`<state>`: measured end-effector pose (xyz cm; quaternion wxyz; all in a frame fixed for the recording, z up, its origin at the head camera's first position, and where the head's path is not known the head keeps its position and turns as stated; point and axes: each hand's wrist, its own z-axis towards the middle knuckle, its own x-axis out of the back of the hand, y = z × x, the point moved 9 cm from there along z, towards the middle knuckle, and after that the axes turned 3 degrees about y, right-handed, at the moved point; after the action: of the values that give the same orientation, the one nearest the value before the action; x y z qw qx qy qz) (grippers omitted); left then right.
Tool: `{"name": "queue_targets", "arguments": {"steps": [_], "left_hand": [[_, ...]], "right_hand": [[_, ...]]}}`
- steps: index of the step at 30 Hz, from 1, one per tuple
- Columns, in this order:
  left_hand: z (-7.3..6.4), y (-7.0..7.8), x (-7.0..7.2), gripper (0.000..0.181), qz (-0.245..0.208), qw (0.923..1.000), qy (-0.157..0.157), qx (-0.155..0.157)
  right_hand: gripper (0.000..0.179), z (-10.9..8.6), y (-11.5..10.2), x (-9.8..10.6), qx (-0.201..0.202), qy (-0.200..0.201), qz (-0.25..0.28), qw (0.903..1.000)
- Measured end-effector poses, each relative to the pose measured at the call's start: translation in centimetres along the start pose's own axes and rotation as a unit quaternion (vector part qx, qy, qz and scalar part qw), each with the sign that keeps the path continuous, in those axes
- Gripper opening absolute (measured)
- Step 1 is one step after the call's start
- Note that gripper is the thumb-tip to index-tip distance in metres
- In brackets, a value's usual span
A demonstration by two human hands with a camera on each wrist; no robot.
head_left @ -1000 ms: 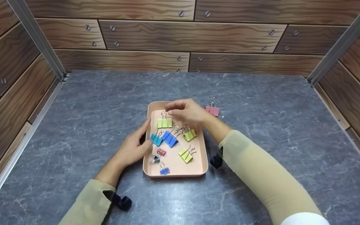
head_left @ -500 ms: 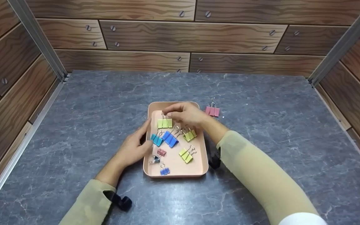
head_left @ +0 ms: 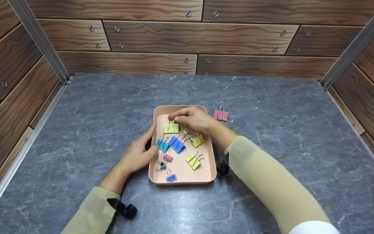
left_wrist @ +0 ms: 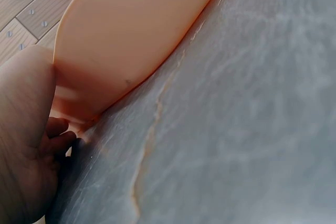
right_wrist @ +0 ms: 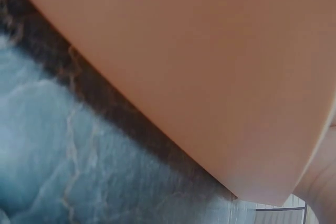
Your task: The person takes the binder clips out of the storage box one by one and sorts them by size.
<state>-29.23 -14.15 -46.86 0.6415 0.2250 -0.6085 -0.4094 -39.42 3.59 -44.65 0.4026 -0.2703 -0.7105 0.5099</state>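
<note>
A peach-coloured tray (head_left: 203, 175) lies on the table with several binder clips in it. My right hand (head_left: 196, 120) reaches over its far right part, thumb and forefinger pinching the wire handles of a yellow-green binder clip (head_left: 171, 128). Below that clip are a teal clip (head_left: 163, 145), a blue clip (head_left: 177, 144) and two more yellow-green ones, a nearer one (head_left: 193, 161) and a farther one (head_left: 197, 140). With my left hand (head_left: 140, 151) I hold the tray's left side, thumb at the rim. In the left wrist view, curled fingers (left_wrist: 60, 137) show beside the tray's outer wall.
Small clips lie near the tray's left side: a red one (head_left: 168, 158), a dark teal one (head_left: 162, 165) and a blue one (head_left: 171, 177). Outside the tray, a pink binder clip (head_left: 220, 115) stands on the grey marbled table (head_left: 271, 113). Wood-patterned walls (head_left: 200, 37) enclose the table.
My right hand has come down slightly, and its fingertips have closed on the yellow-green clip's handles. The left hand and the tray stay in place.
</note>
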Motion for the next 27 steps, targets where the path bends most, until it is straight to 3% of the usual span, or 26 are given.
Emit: {"name": "queue_targets", "arguments": {"steps": [9,27], "left_hand": [[0.0,0.2,0.0,0.083,0.0,1.0,0.002,-0.009],[0.0,0.3,0.0,0.083,-0.001,0.9999,0.005,-0.016]], "right_hand": [[0.029,-0.1,-0.1,0.2,0.005,0.005,-0.022,0.9997],[0.031,-0.1,-1.0,0.7,0.018,0.005,-0.014,0.9997]]}}
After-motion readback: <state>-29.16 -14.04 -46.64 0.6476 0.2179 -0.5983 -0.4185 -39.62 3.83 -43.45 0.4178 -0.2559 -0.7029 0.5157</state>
